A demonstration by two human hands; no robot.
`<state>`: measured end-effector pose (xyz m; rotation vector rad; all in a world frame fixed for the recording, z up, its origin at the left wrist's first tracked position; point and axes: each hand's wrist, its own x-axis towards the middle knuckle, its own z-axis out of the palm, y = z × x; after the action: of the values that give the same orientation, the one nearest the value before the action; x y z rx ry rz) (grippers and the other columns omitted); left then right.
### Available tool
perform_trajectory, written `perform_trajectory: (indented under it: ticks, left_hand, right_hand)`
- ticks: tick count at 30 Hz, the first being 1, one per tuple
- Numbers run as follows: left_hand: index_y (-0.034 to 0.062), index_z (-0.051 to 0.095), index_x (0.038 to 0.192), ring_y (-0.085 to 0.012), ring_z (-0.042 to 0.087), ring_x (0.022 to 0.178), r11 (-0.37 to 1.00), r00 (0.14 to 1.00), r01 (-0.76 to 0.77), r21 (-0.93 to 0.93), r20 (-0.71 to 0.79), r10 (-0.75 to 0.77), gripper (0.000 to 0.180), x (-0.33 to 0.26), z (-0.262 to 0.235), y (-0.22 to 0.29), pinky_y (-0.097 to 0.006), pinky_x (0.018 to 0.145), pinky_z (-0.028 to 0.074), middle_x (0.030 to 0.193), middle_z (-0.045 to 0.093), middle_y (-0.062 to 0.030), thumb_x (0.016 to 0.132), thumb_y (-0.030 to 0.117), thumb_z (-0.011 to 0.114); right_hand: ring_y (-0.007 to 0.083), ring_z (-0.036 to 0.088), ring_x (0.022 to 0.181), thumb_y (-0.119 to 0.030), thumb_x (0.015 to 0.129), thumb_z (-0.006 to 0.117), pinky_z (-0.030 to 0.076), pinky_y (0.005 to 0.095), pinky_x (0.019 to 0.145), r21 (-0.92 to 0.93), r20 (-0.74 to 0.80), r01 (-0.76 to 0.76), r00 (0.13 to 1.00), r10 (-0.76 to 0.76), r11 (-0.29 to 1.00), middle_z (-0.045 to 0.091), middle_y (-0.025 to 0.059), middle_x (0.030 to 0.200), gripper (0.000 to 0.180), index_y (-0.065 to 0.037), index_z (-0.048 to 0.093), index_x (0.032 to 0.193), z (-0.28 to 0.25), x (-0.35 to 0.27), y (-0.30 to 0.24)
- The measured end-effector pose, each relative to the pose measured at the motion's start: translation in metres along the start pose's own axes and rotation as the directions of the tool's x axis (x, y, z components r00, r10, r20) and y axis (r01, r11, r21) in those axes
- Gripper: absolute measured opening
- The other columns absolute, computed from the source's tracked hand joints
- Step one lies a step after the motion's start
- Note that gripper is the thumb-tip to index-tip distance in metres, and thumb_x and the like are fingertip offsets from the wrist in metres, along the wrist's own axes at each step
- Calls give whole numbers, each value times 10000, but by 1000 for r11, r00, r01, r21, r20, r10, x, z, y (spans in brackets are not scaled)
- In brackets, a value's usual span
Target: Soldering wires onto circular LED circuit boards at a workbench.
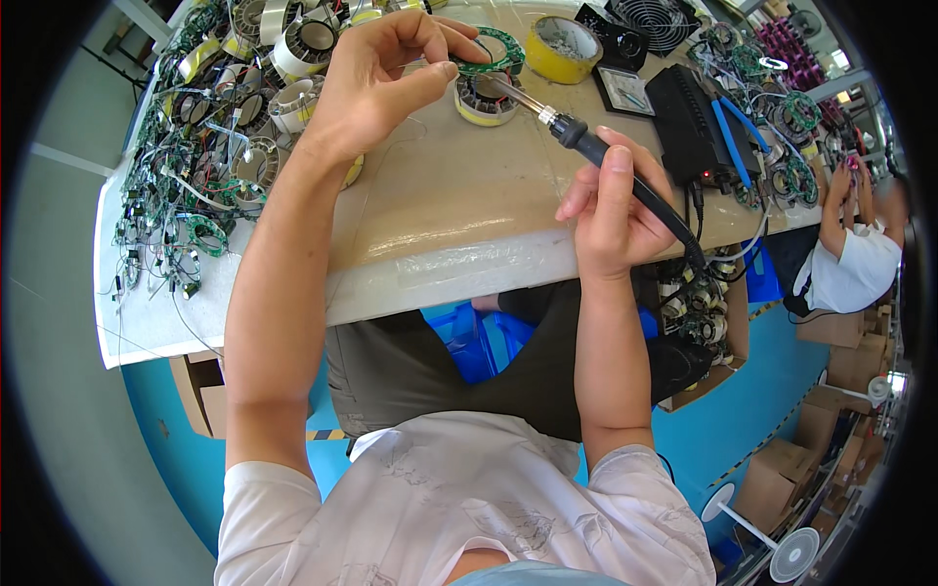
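Wound coil ring (484,100), yellow-banded: lies flat on the tan workbench (440,195), far centre, under the soldering tip. Green ring-shaped circuit board (493,51): tilted just above and behind the coil, its near edge pinched between thumb and fingers of the left hand (376,83). Soldering iron (586,146): black handle grasped pen-fashion in the right hand (611,210), metal tip touching the coil's top. Roll of yellow tape (565,47): near the board, to the right. Black soldering station (694,127): right side, cord running to the iron. Heap of coils and green boards with wires (210,137): left end of bench. Another person (850,254): seated at far right.
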<state>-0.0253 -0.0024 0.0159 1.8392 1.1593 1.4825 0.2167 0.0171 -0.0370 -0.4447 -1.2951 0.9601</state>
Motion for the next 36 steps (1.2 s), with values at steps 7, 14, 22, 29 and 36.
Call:
perform_trajectory:
  ticks: [7,14,22,29,36]
  left_hand:
    - [44,529,825,-302,536,1294,1000,1000,9,0,0,-9,60,0,0,1,-420,1063,409,1083,711,-192,806,42,586]
    - [34,543,828,-313,534,1293,1000,1000,7,-4,-8,-7,63,0,2,2,-439,1086,397,1089,706,-197,803,21,599]
    - [32,545,831,-315,535,1292,1000,1000,13,5,-9,-13,66,-1,1,2,-445,1091,394,1083,707,-195,807,9,602]
    - [33,546,833,-318,541,1283,1000,1000,8,0,-13,-8,55,0,1,0,-451,1089,395,1074,708,-195,807,16,591]
    - [34,545,837,-325,541,1280,1000,1000,-17,12,-6,17,59,1,-1,-3,-462,1093,387,1066,710,-199,803,21,591]
  right_hand:
    - [68,543,437,-39,948,639,392,193,406,9,-3,-4,1000,4,1000,641,93,713,140,61,686,1033,0,0,1]
    - [69,542,434,-40,952,634,391,192,407,12,-9,-2,1000,2,1000,648,99,709,139,63,683,1031,-1,0,1]
    - [68,541,434,-40,954,629,389,191,414,2,-10,-9,1000,9,1000,646,97,701,140,62,685,1032,0,-1,0]
    - [68,541,434,-41,952,631,389,192,413,6,-6,-17,1000,17,1000,646,97,697,140,62,686,1031,0,-1,0]
    - [112,485,385,-189,1023,551,405,262,336,-2,-51,-74,996,74,997,599,81,633,293,81,650,1076,0,2,-2]
